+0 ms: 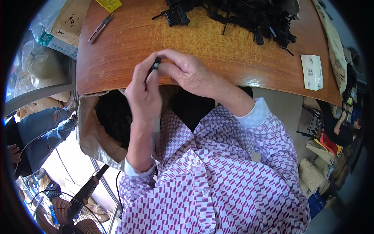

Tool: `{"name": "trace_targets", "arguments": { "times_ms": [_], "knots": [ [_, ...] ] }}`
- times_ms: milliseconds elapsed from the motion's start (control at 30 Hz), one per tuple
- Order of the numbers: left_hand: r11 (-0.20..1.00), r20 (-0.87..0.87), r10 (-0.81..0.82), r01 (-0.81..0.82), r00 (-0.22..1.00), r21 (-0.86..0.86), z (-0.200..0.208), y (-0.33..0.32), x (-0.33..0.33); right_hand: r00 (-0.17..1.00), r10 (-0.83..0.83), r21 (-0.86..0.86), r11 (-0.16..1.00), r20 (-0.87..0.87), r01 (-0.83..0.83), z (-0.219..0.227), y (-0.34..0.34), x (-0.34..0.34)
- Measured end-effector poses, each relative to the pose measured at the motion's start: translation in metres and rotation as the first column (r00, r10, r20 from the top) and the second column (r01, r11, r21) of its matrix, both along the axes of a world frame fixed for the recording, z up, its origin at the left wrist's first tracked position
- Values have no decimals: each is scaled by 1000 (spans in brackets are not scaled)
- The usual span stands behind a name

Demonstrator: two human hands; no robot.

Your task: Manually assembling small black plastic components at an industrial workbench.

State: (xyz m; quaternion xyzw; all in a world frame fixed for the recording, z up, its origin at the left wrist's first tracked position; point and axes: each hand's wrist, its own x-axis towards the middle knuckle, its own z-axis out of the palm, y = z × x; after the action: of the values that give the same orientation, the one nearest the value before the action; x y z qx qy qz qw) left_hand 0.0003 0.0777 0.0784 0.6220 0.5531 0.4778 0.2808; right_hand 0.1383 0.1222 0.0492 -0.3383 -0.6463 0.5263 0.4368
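Note:
Over the near edge of the brown wooden table (117, 66), my two hands meet around a small black part (157, 62) with a pale patch on it. Its exact kind cannot be made out. My left hand (143, 91) is closed, gripping the part from the left with its fingertips. From the other side, the bent fingers and thumb of my right hand (191, 74) pinch it too. Fingers cover much of the part. Below my left hand, an open woven sack (87, 128) holds a mass of black pieces (113, 115).
A heap of black parts (253, 19) lies at the table's far side. A utility knife (100, 29) and yellow paper (110, 4) are far left; a white packet (311, 72) is at right. A fan (66, 212) stands lower left. People sit on both sides.

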Motion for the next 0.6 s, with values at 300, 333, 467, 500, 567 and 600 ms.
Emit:
{"name": "trace_targets", "arguments": {
  "times_ms": [300,333,467,500,567,600],
  "knots": [
    [919,-367,241,-332,899,-211,-30,-66,-117,472,-553,567,814,687,128,11,74,48],
    [916,-545,150,-323,825,-237,-29,-68,-119,441,-578,595,795,687,114,9,76,48],
    [941,-755,126,-318,643,-114,-21,-69,-109,478,-577,568,803,663,181,6,73,54],
    [941,-652,158,-313,741,-127,-17,-65,-104,479,-578,568,802,661,184,6,69,59],
    [942,-535,190,-307,823,-137,-4,-48,-84,524,-598,610,773,607,175,11,58,68],
    [947,-335,156,-237,929,-216,1,-38,-73,525,-598,610,773,606,176,11,51,72]
  ]
}}
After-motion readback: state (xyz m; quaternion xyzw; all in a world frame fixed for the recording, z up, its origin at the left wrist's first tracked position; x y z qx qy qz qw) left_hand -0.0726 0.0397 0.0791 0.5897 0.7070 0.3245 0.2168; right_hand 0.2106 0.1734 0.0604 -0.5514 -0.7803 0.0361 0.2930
